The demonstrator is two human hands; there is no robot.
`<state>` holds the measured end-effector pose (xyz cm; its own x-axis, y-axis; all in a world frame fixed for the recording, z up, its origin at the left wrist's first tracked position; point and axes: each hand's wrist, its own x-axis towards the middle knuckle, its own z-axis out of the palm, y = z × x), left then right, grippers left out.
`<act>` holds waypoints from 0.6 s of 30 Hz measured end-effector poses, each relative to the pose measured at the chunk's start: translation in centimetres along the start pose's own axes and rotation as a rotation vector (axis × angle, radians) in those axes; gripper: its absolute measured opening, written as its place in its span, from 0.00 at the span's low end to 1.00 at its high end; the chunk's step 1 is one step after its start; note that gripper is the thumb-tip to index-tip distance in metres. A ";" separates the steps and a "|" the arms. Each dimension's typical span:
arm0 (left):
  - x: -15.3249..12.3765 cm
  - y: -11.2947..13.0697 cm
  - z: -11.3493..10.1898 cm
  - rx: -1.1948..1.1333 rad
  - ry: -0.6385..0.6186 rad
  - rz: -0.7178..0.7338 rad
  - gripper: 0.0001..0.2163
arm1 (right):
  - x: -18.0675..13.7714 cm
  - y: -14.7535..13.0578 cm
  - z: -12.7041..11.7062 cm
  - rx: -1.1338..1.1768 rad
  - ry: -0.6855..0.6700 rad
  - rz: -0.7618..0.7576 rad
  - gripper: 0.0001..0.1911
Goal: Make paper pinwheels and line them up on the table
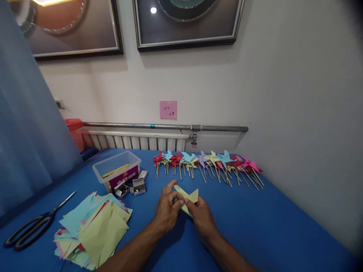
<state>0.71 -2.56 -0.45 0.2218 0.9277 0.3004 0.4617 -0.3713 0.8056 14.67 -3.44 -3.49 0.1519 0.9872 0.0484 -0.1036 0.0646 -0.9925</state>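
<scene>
One yellow paper (193, 196): held above table (241, 226), clamped in pinch of left hand (167, 206) and likewise of right hand (202, 219). To left, had one pair of scissors (51, 214), one paper stack (103, 230), one tub (124, 179), two open boxes (138, 191). Beyond, counted over ten pinwheels (225, 158), overlapped too much for exact total.

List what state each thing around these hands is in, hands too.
Pale yellow paper: folded, not flat
Left hand: holding it
Right hand: holding it
Black-handled metal scissors: lying flat, blades together
Clear plastic box: lidless, holding wooden sticks
Two small cardboard boxes: open, metal bits inside
Multicoloured paper sheets: loosely stacked
Multicoloured paper pinwheels: on thin sticks, in a row
</scene>
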 end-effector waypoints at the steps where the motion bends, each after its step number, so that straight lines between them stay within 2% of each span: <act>1: 0.0 0.0 0.0 -0.028 0.007 0.002 0.05 | -0.1 -0.1 0.0 0.033 -0.012 0.001 0.27; 4: -0.1 0.1 0.2 -0.108 0.041 0.008 0.05 | -0.2 -0.1 0.0 0.114 -0.037 0.003 0.24; 12: -0.4 0.3 0.8 -0.185 0.137 -0.012 0.04 | -0.1 -0.2 0.2 0.158 -0.044 0.011 0.21; 18: -0.5 0.3 1.0 -0.165 0.172 -0.021 0.04 | -0.1 -0.3 0.4 0.168 -0.054 -0.008 0.22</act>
<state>1.56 -3.17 -0.86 0.0578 0.9335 0.3538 0.3145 -0.3534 0.8810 14.30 -3.48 -3.17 0.1010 0.9926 0.0669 -0.2658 0.0917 -0.9597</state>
